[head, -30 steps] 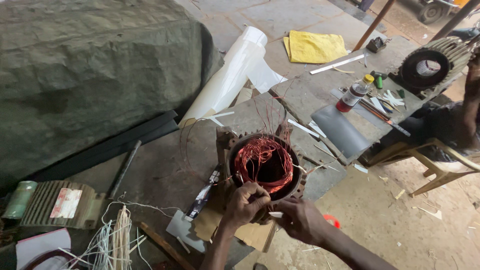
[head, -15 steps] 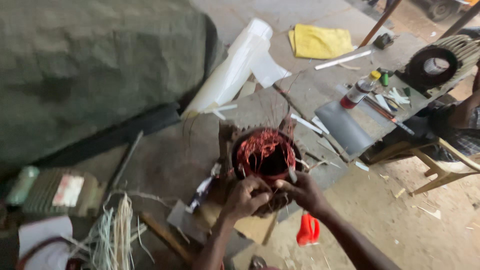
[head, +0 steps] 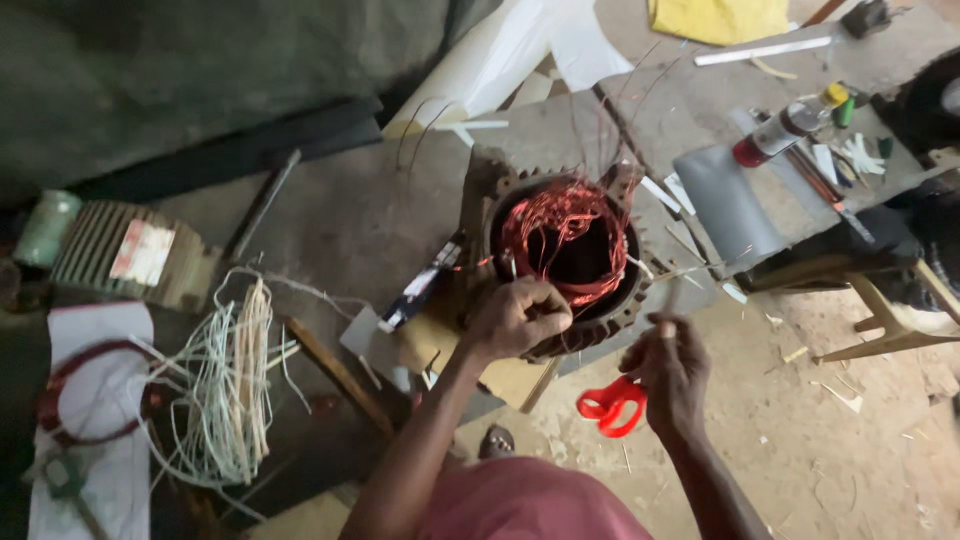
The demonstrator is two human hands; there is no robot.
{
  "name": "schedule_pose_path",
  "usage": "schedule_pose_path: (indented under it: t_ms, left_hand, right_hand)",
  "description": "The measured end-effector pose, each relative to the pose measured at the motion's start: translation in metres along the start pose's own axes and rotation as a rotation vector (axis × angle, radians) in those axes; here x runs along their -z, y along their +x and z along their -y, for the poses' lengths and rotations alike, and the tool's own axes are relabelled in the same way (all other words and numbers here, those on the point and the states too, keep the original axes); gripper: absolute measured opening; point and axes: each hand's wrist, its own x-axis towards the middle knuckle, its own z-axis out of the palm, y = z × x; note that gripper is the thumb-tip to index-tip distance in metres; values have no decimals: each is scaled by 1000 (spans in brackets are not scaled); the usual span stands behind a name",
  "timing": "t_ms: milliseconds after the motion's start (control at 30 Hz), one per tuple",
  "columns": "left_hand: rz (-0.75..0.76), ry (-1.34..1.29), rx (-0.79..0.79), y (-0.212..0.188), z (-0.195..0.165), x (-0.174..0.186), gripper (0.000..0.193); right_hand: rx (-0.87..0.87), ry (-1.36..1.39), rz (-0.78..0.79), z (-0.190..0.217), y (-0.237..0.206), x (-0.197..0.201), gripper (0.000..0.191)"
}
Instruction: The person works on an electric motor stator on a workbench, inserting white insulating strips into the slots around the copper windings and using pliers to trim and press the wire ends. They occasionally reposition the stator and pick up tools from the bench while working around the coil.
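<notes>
Left hand (head: pixel 517 318) curled pinching stator (head: pixel 566 262) rim; right hand (head: pixel 668 373) pinches thin strip (head: pixel 668 298).

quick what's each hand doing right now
Left hand: closed, fingers on the rim of the motor stator by its copper windings.
Right hand: closed, pinching a thin strip.

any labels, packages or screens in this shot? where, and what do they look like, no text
Label plate: on the ribbed grey motor housing at far left; rectangular, pale with red patches.
Bottle: lying on the bench, upper right; clear body, dark red base, yellow cap.
Flat packet: left of the copper-wound stator; dark and white.
No screens.
</notes>
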Motion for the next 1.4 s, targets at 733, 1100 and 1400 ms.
schedule_pose_path:
  t_ms: [733, 1100, 1400]
  left_hand:
    - [137, 43, 11, 6, 1, 12, 16]
    - [208, 49, 30, 8, -4, 14, 11]
    - [234, -1, 7, 11, -13, 20, 10]
  right_hand:
    - [360, -597, 419, 13, 15, -43, 38]
    - [980, -903, 555, 64, 27, -39, 41]
    - [1555, -1235, 789, 139, 44, -33, 50]
